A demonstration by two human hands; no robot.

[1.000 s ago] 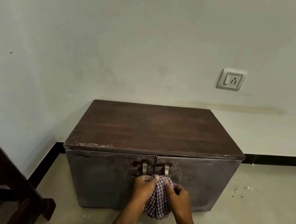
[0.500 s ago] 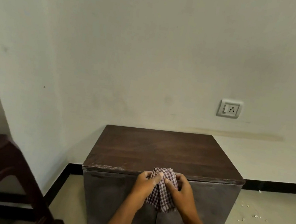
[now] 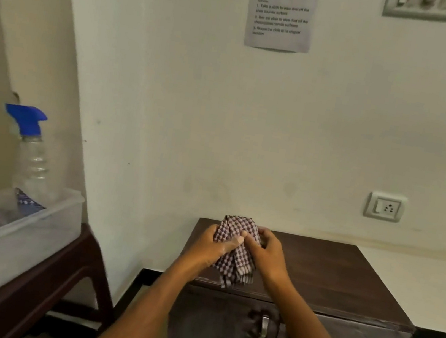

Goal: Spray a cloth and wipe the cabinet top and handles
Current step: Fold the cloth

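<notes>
A checked purple-and-white cloth [image 3: 234,260] is bunched between both hands above the left part of the dark wooden cabinet top [image 3: 330,274]. My left hand [image 3: 211,246] grips its left side and my right hand [image 3: 268,252] its right side. One metal door handle [image 3: 264,327] shows on the cabinet front below; my right forearm hides the other. A clear spray bottle with a blue trigger head [image 3: 30,151] stands in a plastic tub at the far left.
The translucent tub [image 3: 2,245] rests on a dark wooden stool [image 3: 62,269] left of the cabinet. A wall stands close behind, with a socket [image 3: 385,207] and a printed sheet [image 3: 281,12]. Debris specks lie on the floor at the right.
Both hands have lifted the cloth from the door handles up over the cabinet's front edge to above its top. The view has swung up and left, bringing the tub and spray bottle into sight.
</notes>
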